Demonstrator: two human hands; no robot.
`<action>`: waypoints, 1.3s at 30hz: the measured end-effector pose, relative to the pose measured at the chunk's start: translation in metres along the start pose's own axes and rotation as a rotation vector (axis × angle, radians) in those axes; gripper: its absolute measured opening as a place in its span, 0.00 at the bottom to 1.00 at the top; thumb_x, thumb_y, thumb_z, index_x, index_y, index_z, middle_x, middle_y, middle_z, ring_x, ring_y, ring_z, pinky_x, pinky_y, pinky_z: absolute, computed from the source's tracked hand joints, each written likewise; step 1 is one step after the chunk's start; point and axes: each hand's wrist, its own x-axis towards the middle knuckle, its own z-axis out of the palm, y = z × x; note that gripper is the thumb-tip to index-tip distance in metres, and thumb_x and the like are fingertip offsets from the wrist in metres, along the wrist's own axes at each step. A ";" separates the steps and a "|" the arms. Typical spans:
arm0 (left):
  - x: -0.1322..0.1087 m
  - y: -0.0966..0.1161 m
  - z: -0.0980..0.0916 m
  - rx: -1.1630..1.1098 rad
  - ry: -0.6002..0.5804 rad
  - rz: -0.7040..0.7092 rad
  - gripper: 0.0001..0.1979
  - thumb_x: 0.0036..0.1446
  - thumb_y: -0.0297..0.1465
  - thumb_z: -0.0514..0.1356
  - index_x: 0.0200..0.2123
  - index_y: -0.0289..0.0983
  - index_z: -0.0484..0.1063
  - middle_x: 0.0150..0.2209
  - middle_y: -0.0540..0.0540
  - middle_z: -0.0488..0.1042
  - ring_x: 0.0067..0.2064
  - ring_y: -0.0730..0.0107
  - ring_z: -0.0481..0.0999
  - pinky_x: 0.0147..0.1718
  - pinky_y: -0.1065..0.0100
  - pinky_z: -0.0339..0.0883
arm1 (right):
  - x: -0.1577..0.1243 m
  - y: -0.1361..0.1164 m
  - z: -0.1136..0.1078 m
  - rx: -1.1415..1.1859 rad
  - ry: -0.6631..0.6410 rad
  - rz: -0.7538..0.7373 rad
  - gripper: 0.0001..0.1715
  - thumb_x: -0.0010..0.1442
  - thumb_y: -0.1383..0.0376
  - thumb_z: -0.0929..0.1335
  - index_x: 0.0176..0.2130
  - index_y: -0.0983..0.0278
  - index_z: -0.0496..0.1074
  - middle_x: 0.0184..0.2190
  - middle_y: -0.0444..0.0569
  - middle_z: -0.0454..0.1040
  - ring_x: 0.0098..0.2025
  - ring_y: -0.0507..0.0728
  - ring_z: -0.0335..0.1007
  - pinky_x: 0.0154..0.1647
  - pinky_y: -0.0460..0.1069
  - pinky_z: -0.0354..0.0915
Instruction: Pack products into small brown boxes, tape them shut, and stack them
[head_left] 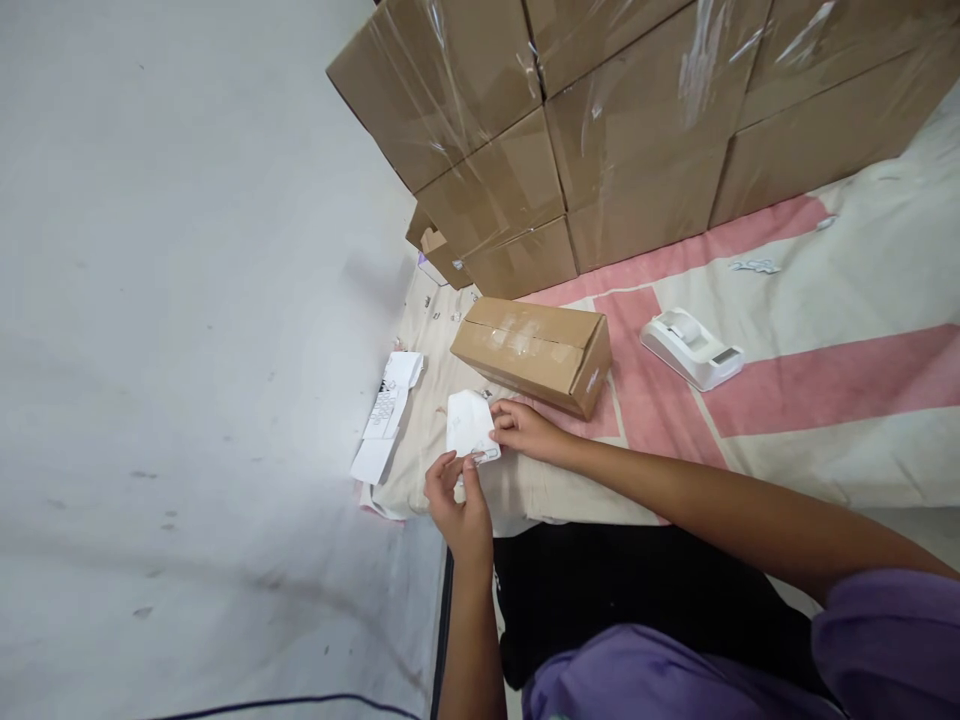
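Note:
A small white piece of paper (468, 422) with faint printed marks is held up over the patterned cloth. My right hand (527, 430) pinches its right edge between thumb and fingers. At the paper's lower edge, my left hand (459, 505) is closed, with thumb and fingertips on it; the exact contact is too small to see clearly. Just beyond the paper lies a closed brown cardboard box (529, 350), with clear tape along its top seam. Further right sits a white tape dispenser (691, 347).
Stacked cardboard boxes (630, 130) in clear wrap stand along the back. A folded printed white sheet (388, 415) lies by the pale wall (187, 300) at left. A small opened carton (442, 250) is tucked beside the stack. Pink and cream cloth (795, 390) covers the surface.

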 end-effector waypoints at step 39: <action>0.064 0.000 -0.011 0.602 -0.079 0.368 0.11 0.59 0.38 0.64 0.44 0.41 0.76 0.44 0.43 0.76 0.47 0.55 0.72 0.48 0.56 0.64 | -0.013 -0.013 0.008 -0.226 -0.024 -0.196 0.08 0.58 0.66 0.66 0.39 0.61 0.63 0.25 0.37 0.67 0.29 0.51 0.63 0.35 0.48 0.58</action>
